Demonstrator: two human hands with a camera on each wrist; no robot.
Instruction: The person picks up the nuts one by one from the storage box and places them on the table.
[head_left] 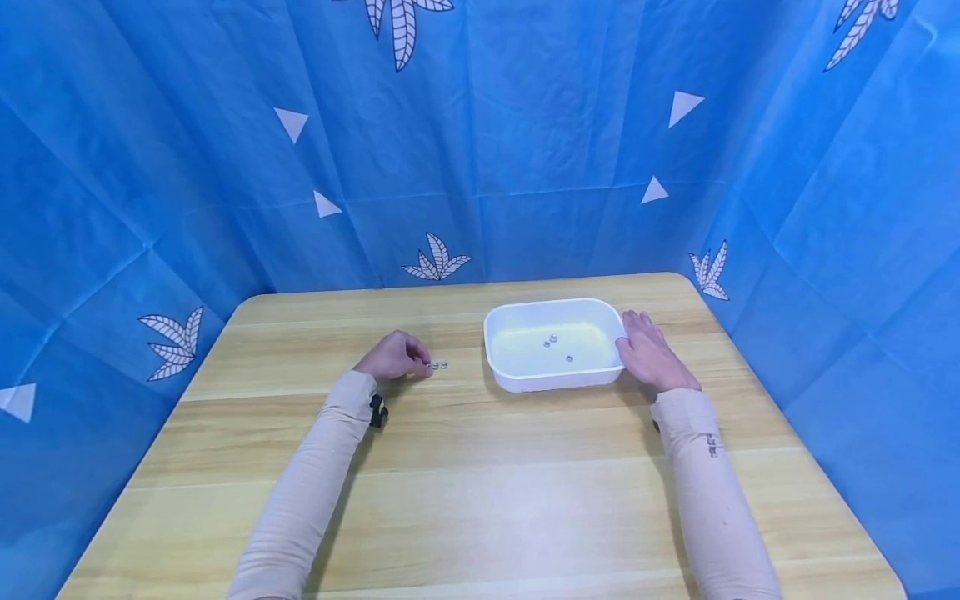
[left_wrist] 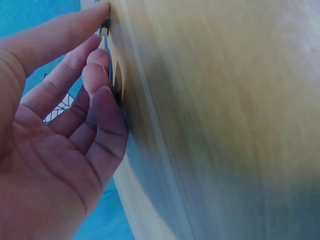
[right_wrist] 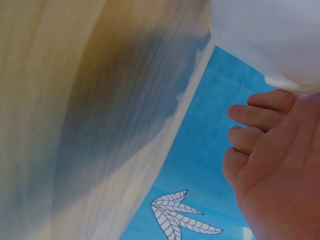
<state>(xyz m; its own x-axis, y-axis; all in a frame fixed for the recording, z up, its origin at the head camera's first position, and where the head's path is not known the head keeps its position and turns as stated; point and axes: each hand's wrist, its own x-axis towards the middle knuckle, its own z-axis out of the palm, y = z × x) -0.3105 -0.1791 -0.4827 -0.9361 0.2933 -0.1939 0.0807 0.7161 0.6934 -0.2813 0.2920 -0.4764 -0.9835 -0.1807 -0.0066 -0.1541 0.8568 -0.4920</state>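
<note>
My left hand [head_left: 397,356] is low over the table, its thumb and index fingertips around a small metal nut [left_wrist: 104,30], largely hidden by the fingers. Just right of those fingertips, small shiny nuts [head_left: 443,365] lie in a short row on the wood. In the left wrist view the other fingers curl loosely beside the tabletop. A white plastic basin [head_left: 517,382] stands to the right, with 3 small nuts [head_left: 553,338] scattered on its floor. My right hand [head_left: 651,354] grips the basin's right rim, thumb over the edge and fingers outside.
The wooden table [head_left: 480,500] has rounded back corners. A blue curtain [head_left: 525,167] with white leaf and triangle prints hangs behind it and along both sides.
</note>
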